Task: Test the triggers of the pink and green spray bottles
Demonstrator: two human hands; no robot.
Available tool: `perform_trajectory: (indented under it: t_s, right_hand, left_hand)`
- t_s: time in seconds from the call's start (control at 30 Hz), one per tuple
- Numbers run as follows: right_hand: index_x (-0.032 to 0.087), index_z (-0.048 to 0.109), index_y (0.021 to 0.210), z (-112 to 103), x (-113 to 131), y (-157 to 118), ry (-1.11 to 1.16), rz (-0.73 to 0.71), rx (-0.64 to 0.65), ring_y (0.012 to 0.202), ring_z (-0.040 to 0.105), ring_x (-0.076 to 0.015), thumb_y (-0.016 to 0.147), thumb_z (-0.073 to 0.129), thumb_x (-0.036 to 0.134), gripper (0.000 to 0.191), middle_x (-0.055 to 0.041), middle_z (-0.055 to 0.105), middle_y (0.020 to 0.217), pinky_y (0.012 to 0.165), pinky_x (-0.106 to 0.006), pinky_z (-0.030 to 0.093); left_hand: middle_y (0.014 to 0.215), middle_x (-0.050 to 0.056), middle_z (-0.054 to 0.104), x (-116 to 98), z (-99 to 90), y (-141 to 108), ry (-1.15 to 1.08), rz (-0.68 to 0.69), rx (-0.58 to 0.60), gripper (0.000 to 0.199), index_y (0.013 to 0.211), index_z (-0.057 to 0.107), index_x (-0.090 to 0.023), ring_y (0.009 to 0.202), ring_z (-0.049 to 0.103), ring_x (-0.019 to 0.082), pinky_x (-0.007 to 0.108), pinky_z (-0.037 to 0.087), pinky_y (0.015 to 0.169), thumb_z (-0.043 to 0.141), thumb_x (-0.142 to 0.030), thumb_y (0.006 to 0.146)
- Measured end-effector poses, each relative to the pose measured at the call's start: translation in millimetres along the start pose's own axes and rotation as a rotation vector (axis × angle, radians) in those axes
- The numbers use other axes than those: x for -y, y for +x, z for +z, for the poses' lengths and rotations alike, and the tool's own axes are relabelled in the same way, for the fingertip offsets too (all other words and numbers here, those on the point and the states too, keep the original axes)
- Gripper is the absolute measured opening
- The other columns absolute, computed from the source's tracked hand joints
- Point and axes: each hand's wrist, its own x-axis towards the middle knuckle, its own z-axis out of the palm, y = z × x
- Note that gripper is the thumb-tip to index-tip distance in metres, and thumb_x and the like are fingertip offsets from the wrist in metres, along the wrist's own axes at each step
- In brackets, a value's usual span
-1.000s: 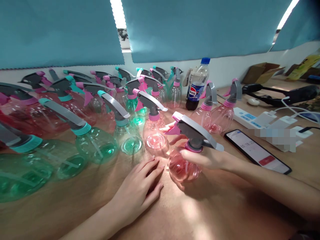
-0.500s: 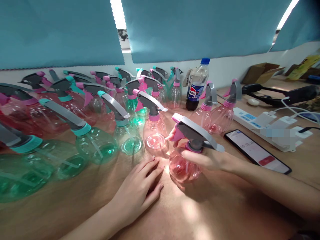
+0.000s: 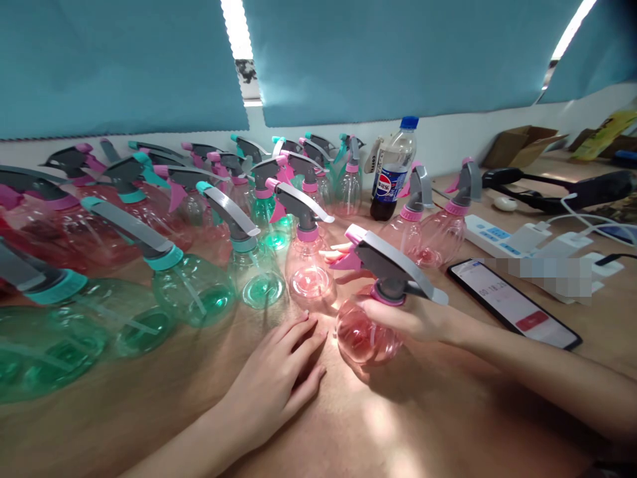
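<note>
A pink spray bottle (image 3: 368,332) with a grey and pink trigger head stands on the table, nozzle to the left. My right hand (image 3: 393,315) is around its neck, thumb on the near side. Beyond the pink trigger the fingertips stretch out to the left; the rest of those fingers is hidden behind the head. My left hand (image 3: 286,365) lies flat on the table, fingers outstretched and empty, just left of that bottle. Another pink spray bottle (image 3: 309,269) stands past the left fingertips, beside a green spray bottle (image 3: 256,282).
Several more green and pink spray bottles crowd the left and back. A cola bottle (image 3: 391,176) stands by the wall, near two pink spray bottles. To the right are a phone (image 3: 512,299), a power strip (image 3: 497,236) with cables, a black headset-like device (image 3: 572,192) and a cardboard box (image 3: 517,146).
The fingers of my right hand have straightened and reach farther left past the trigger. The pink bottle and my left hand stay in place.
</note>
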Motion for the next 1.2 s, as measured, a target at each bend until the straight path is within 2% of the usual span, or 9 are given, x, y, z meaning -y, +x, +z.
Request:
perform_trajectory:
  t_s: [0.2,0.33,0.57,0.83,1.03,1.2]
  right_hand:
    - [0.023,0.054,0.065,2.5,-3.2,-2.4,0.044,0.001,-0.007,0.09,0.064,-0.0215,0.075,0.051,0.017,0.012,-0.0014,0.06,0.069,0.075,-0.035,0.057]
    - [0.023,0.054,0.062,2.5,-4.2,-2.9,0.054,0.011,0.002,0.09,0.065,-0.0214,0.076,0.051,0.017,0.015,-0.0007,0.061,0.066,0.078,-0.035,0.058]
    - [0.021,0.064,0.075,2.7,-6.8,-3.4,0.076,0.009,0.019,0.085,0.066,-0.0194,0.078,0.052,0.019,0.013,-0.0055,0.067,0.093,0.072,-0.032,0.058]
    - [0.021,0.063,0.073,2.4,-7.0,-3.1,0.039,0.015,-0.001,0.08,0.064,-0.0183,0.077,0.053,0.02,0.011,-0.0049,0.066,0.089,0.07,-0.03,0.056]
    - [0.021,0.058,0.072,1.5,-6.6,-2.5,0.019,-0.013,0.052,0.067,0.058,-0.0155,0.08,0.048,0.019,0.012,-0.002,0.062,0.075,0.066,-0.031,0.055]
    - [0.02,0.058,0.073,2.3,-10.7,-5.2,0.003,0.028,0.046,0.078,0.061,-0.0174,0.08,0.05,0.022,0.01,-0.0029,0.063,0.08,0.072,-0.031,0.053]
  left_hand:
    - [0.138,0.011,0.05,-0.9,-1.3,0.7,0.008,-0.003,0.023,0.041,0.135,0.048,-0.019,0.128,0.043,0.029,0.048,0.042,0.103,0.046,-0.029,0.095]
    - [0.138,0.011,0.05,-0.6,-1.0,1.0,0.002,-0.003,0.017,0.041,0.135,0.047,-0.02,0.128,0.044,0.029,0.047,0.042,0.103,0.046,-0.029,0.095]
    - [0.137,0.012,0.051,-1.4,-1.7,1.5,0.011,-0.004,0.026,0.041,0.134,0.048,-0.019,0.127,0.045,0.029,0.048,0.043,0.102,0.047,-0.029,0.095]
    - [0.139,0.012,0.049,-1.0,-0.3,0.0,0.012,-0.006,0.024,0.041,0.135,0.047,-0.019,0.129,0.042,0.029,0.048,0.041,0.104,0.046,-0.03,0.096]
    - [0.139,0.012,0.048,-1.4,-0.8,-0.3,0.013,-0.002,0.029,0.041,0.135,0.047,-0.018,0.129,0.041,0.029,0.049,0.041,0.104,0.046,-0.029,0.096]
    - [0.139,0.011,0.048,-0.4,0.2,-0.4,0.01,-0.006,0.027,0.041,0.136,0.046,-0.019,0.129,0.041,0.028,0.047,0.04,0.104,0.045,-0.03,0.096]
